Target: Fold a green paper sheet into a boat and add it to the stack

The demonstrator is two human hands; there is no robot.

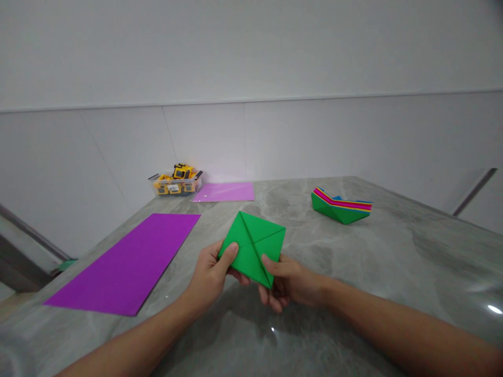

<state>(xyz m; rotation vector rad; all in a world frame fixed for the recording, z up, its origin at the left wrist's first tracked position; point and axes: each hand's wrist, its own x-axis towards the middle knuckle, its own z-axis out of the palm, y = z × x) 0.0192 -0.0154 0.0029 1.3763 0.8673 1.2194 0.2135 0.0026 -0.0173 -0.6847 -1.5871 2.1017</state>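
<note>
Folded green paper square (251,240) is held between left hand (212,269), pinching its left corner, and right hand (291,278), gripping its lower-right edge.

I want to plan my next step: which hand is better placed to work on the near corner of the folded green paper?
Probably the right hand: it holds the folded green paper close to that corner, while the left hand holds the left side.

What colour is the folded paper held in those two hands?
The folded paper is plain green, shown in the head view.
</note>
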